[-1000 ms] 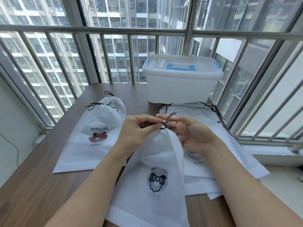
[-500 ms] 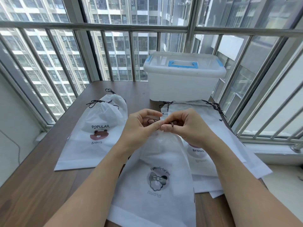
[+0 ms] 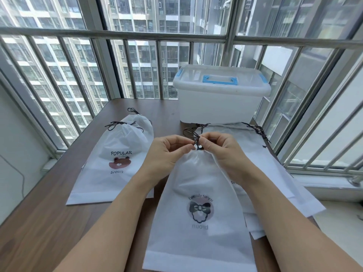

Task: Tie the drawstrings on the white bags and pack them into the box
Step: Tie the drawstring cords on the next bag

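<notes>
Cord loop now out behind hands | left hand (image 3: 167, 154), right hand (image 3: 225, 152): each grip pinching drawstring (image 3: 197, 141)

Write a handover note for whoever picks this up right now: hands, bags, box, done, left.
Left hand and right hand: both pinch the dark drawstring at the gathered neck of the bow-print bag, mid-tie.
Bear-print bag: lies on the left of the table, neck cinched, on top of another white bag.
Flat bags: stacked on the right, under the bow-print bag, necks not gathered.
Box: at the far edge, lid on.
Done: the left pile looks tied.
Left: finish this knot, tie the flat bags, open the box, pack all of them.
</notes>
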The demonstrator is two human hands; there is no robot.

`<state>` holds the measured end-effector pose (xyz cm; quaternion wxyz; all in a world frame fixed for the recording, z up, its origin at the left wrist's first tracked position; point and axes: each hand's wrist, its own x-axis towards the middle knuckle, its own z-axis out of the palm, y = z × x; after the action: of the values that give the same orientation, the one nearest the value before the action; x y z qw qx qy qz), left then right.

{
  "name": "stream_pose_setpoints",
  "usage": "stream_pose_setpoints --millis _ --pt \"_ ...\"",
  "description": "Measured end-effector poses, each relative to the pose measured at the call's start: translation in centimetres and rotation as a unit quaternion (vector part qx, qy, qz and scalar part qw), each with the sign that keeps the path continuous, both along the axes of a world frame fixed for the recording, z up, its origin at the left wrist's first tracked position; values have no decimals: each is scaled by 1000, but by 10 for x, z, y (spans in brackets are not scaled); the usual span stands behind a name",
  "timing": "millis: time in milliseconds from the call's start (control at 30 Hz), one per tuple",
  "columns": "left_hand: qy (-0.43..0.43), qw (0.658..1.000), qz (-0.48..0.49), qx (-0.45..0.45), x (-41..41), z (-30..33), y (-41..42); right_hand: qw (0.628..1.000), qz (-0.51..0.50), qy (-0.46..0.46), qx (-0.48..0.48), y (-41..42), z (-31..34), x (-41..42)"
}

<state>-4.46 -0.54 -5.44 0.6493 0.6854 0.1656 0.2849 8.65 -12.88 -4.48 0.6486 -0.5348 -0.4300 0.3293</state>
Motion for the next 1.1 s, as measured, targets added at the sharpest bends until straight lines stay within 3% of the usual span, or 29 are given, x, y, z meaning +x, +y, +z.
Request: stream_pose_setpoints --millis 233,400,633,767,933,1033,1100 --pt "13 1000 15 -1 2 0 -5 999 -43 -25 -2 4 -4 -7" --pt "21 997 2 -79 0 2 -5 992 -84 -90 -29 7 -11 -5" --pt "35 995 12 -95 2 -5 -6 999 -45 6 -23 8 -13 -6" --pt "52 994 10 -101 2 -7 -6 995 -85 -47 -29 8 -15 -5" --pt "28 975 -16 -218 3 -1 -7 976 -158 -150 -24 10 -14 -4" --pt "21 962 -65 -266 2 2 -8 979 -152 -135 -20 11 -12 -5" --pt "20 929 -132 -344 0 4 -7 979 -148 -138 -23 11 -11 -4"
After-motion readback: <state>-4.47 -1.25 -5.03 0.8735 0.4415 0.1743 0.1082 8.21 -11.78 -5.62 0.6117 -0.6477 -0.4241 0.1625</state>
